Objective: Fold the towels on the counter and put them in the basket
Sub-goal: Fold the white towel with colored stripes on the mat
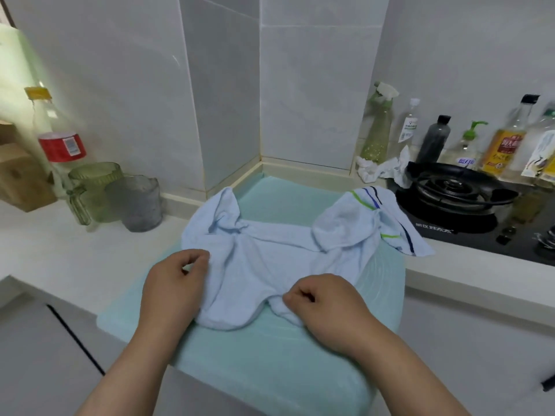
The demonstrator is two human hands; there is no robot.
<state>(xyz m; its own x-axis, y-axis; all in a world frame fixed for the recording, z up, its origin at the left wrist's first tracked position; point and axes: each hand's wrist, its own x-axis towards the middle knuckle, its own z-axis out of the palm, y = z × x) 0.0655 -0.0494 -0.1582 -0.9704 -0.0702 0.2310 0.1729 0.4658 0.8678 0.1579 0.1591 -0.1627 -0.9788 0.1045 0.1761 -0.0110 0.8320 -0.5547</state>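
Pale blue towel [270, 265] crumpled atop a mint green towel [270, 370] on the table [60, 250], near edge pinched between curled fingers [195, 259] of left hand [172, 283] and right hand [327, 304], knuckles up, forearms reaching forward, striped end beside the stove [456, 190].

Two bare arms were in view. The left hand [172, 285] and the right hand [329, 307] were uncovered, and so were both wrists and both forearms, which looked broad and smooth right down to the picture's lower edge.
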